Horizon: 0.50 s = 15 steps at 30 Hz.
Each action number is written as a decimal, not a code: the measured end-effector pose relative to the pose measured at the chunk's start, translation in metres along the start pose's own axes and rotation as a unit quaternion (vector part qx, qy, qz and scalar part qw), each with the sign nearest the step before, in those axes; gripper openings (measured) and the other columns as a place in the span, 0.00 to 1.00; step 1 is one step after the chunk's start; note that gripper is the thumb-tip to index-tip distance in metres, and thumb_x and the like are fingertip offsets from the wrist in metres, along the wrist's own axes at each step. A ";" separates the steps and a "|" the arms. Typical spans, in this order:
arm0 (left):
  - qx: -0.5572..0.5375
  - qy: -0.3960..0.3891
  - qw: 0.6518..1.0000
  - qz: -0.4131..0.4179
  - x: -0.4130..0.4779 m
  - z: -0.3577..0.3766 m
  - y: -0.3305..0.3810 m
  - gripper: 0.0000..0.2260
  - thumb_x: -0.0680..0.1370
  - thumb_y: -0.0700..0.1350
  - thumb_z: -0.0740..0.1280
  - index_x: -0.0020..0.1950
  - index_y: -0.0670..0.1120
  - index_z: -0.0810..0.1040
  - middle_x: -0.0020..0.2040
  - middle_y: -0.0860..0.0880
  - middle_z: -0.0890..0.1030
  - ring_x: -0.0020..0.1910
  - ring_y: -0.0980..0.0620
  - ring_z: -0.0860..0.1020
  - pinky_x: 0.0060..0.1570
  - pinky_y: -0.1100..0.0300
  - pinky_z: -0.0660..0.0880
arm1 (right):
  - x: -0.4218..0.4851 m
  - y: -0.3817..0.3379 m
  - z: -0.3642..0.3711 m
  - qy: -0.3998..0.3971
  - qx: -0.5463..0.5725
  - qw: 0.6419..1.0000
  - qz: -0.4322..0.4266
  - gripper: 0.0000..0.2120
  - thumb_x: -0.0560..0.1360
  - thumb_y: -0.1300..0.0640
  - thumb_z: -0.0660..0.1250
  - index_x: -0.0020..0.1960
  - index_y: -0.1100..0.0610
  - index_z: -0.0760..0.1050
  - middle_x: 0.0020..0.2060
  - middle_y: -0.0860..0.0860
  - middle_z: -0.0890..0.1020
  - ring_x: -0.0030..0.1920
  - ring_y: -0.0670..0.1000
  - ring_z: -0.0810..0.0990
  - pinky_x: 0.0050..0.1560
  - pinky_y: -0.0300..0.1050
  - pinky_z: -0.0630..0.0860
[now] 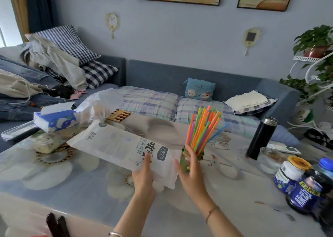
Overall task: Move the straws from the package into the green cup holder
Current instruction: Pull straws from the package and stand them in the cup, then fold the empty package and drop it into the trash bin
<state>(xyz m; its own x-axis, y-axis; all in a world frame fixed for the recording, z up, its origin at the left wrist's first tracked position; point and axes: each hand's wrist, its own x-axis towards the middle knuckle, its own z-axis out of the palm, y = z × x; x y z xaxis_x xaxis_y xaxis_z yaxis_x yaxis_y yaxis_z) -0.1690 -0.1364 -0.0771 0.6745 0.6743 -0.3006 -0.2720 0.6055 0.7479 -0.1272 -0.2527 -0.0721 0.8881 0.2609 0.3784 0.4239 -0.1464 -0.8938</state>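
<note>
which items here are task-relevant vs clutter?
In the job: straws, green cup holder, straw package, left hand on the package, right hand open beside the holder.

Lying about: tissue box, black flask, blue jars, food container, glass bowl.

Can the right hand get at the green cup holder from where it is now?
Probably yes: the right hand is open right in front of the green cup holder, partly covering it. Nothing lies between them; the package sits to its left.
</note>
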 end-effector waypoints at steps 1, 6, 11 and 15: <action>0.009 -0.016 1.000 0.006 0.000 -0.004 0.000 0.18 0.77 0.45 0.68 0.66 0.42 0.75 0.60 0.45 0.82 0.58 0.46 0.80 0.63 0.49 0.74 | -0.006 0.008 0.007 -0.011 0.093 0.991 0.096 0.27 0.75 0.58 0.67 0.70 0.58 0.63 0.67 0.50 0.70 0.61 0.46 0.74 0.53 0.32 0.75; 0.109 -0.059 0.992 0.026 0.005 -0.035 -0.008 0.17 0.75 0.47 0.71 0.62 0.42 0.79 0.55 0.46 0.84 0.54 0.48 0.82 0.55 0.53 0.77 | -0.028 0.034 0.019 0.003 0.290 0.910 0.295 0.09 0.74 0.60 0.67 0.52 0.64 0.79 0.41 0.56 0.86 0.39 0.51 0.84 0.38 0.39 0.80; 0.168 -0.061 0.982 0.056 0.008 -0.046 -0.002 0.14 0.76 0.54 0.67 0.56 0.48 0.80 0.48 0.53 0.86 0.48 0.53 0.83 0.50 0.55 0.80 | -0.025 0.026 0.019 0.047 0.303 0.905 0.294 0.03 0.73 0.64 0.68 0.44 0.63 0.79 0.35 0.54 0.85 0.34 0.48 0.83 0.34 0.36 0.80; 0.197 -0.073 0.977 0.048 0.017 -0.050 0.012 0.17 0.79 0.59 0.57 0.51 0.50 0.80 0.44 0.50 0.84 0.34 0.53 0.76 0.32 0.63 0.74 | -0.016 0.031 0.009 0.092 0.332 0.897 0.276 0.04 0.73 0.62 0.68 0.46 0.60 0.81 0.40 0.53 0.86 0.38 0.48 0.84 0.38 0.37 0.81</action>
<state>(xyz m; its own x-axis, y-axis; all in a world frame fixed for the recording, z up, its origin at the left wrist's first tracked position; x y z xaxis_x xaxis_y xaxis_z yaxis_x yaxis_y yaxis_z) -0.1949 -0.0967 -0.1031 0.7570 0.6355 -0.1519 -0.0730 0.3133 0.9469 -0.1298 -0.2524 -0.1081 0.9703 0.1523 -0.1877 -0.2350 0.4116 -0.8806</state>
